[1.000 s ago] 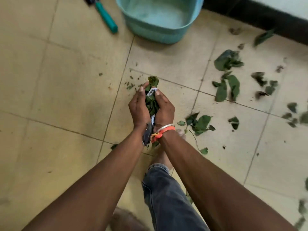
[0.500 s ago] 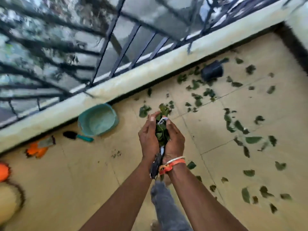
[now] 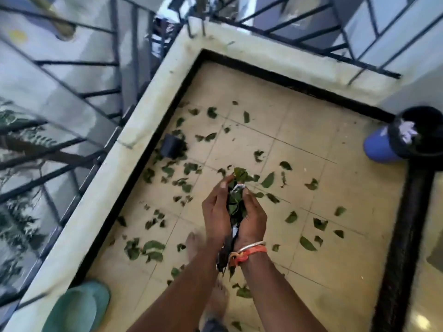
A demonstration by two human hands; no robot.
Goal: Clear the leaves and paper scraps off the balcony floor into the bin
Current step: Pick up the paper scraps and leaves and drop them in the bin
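The tiled balcony floor (image 3: 311,188) fills the middle of the frame, edged by a pale concrete ledge (image 3: 148,111) that runs from the lower left up to a corner at top centre, with a black metal railing (image 3: 79,94) above it on the left. At the right edge stands the bin (image 3: 381,149), blue with a black liner and something pale inside, well apart from the hands. A teal basin (image 3: 79,307) sits in the lower left corner beside the ledge. In the centre, the left hand (image 3: 215,214) and right hand (image 3: 254,219) are cupped together, fingers curled in, pressing a clump of leaves and paper scraps (image 3: 236,204) between the palms above the floor; bits hang out below the wrists. A small black pot (image 3: 171,146) lies tipped near the ledge. Loose green leaves (image 3: 151,248) are scattered across most tiles. An orange wristband (image 3: 249,251) circles the right wrist.
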